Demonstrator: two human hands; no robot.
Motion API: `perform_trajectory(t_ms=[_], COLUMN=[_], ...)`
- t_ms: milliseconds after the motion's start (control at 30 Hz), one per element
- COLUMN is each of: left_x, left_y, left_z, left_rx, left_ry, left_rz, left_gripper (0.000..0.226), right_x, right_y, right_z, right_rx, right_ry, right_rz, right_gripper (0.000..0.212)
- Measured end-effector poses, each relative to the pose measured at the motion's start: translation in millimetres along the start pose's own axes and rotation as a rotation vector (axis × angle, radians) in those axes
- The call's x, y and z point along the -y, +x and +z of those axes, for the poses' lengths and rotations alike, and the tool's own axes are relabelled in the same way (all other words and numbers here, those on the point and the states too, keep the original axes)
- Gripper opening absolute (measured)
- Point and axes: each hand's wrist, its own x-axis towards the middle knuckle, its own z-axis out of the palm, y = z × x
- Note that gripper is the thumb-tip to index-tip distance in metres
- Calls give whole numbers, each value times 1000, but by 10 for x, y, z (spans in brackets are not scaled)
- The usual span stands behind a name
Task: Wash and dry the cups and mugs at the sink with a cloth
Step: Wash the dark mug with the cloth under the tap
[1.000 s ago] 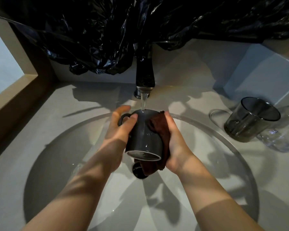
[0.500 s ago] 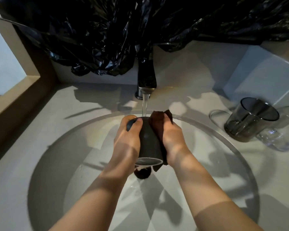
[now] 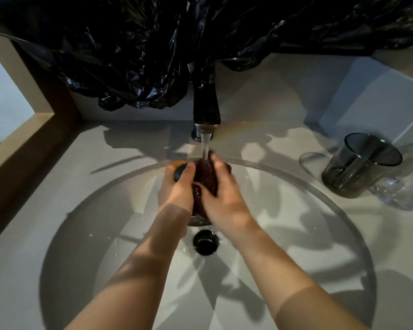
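Mid-frame under tap (image 3: 206, 113): left hand (image 3: 177, 194) grips mug (image 3: 197, 214), right hand (image 3: 222, 198) clamps cloth (image 3: 204, 176) on it; wet mug cd slip.

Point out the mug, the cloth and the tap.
mug (image 3: 179, 173): head view, on its dark handle, the part that shows best.
cloth (image 3: 204, 179): head view, on its wet reddish middle.
tap (image 3: 206, 108): head view, on the dark spout.

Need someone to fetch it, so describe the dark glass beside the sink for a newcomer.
Find the round sink under the running tap. On the counter to its right sits the smoky grey tumbler. It is dark-tinted, unlike the clear glass beside it.
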Motion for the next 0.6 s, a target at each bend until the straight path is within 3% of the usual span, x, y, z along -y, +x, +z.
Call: perform_trajectory(t_ms=[133, 300, 433, 500, 567, 600], left_x=[29, -17, -14, -14, -22, -24], left_y=[-52, -60, -54, -83, -104, -105], left_z=[-11, 3, -10, -10, -10, -9], left_rx=[25, -16, 20, 45, 58, 61], left_ry=[-11, -128, -125, -93, -95, -107], left_rz=[5, -29, -27, -33, -34, -37], left_gripper=[9, 13, 12, 12, 14, 13], right_x=[-33, -8, 1, 12, 39, 46], right_y=[17, 86, -15, -15, 79, 123], right_z=[16, -83, -26, -56, -141, -173], right_rx=[29, -115, 82, 53, -90, -160], right_ry=[43, 163, -67, -32, 102, 107], right_rz=[27, 119, -8, -18, 59, 104], right_gripper=[51, 31, 65, 52, 25, 22])
